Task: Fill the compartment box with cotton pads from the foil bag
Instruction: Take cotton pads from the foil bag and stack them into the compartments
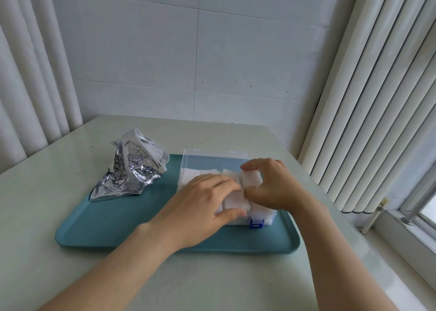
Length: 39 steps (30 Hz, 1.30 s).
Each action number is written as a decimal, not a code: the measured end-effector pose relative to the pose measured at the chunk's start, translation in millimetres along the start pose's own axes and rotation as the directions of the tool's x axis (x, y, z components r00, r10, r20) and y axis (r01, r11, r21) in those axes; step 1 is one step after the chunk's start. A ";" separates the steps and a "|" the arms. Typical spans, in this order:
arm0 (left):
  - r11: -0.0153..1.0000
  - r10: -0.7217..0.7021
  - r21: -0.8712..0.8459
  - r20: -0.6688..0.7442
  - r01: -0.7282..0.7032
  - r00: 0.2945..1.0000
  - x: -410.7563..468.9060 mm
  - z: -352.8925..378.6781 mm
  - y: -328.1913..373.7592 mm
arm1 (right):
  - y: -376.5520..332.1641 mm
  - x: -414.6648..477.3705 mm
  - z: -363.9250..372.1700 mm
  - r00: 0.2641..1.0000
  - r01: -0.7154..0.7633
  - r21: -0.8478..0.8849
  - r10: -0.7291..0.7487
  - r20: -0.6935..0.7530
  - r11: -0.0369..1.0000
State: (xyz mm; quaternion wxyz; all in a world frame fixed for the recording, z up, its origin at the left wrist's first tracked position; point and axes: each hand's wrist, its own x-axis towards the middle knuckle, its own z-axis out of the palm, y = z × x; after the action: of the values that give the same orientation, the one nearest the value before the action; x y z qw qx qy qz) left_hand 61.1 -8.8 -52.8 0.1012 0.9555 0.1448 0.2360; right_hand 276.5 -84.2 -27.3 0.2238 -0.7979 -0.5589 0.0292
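Head view, near to far. A teal tray (113, 225) serves as the landmark. On its right half stands the clear compartment box (266, 216), with its blue latch (256, 223) facing the tray's near rim and its lid (212, 160) raised. The left hand (200, 207) lies flat on the cotton pads (236, 201) in the box, fingers straight and pressed together, thumb against the pads' near edge. The right hand (276, 185) pinches a small stack of them between curled fingers and thumb, over the box's right side. The pads look light, soft and compressible; they are probably best gripped across the stack's flat faces so that loose ones do not fan out. The crumpled foil bag (132, 171) sits at the tray's far-left corner.
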 end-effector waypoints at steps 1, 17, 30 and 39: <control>1.000 0.002 -0.003 0.005 -0.002 1.000 0.2 1.4 -0.2 | 0.9 0.0 -0.8 1.000 0.007 -0.003 -0.007 -0.002 1.000; 0.998 -0.047 -0.033 0.048 0.048 0.998 -1.4 4.4 2.8 | 10.5 3.9 0.7 0.997 -0.020 0.093 0.027 -0.078 0.995; 0.999 -0.033 -0.025 0.045 0.034 0.998 -0.6 5.7 1.1 | 19.4 9.7 11.0 0.992 0.010 -0.085 -0.020 -0.122 0.996; 0.999 -0.027 -0.021 0.034 0.028 0.999 -0.9 9.1 -1.3 | 19.9 13.9 17.6 0.984 0.072 -0.064 -0.082 -0.160 0.995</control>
State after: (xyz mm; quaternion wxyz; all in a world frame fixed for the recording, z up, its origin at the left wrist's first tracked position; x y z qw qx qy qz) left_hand 64.4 -9.1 -61.4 0.1171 0.9562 0.1536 0.2198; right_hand 293.9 -71.4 -48.0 0.2464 -0.7815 -0.5699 -0.0606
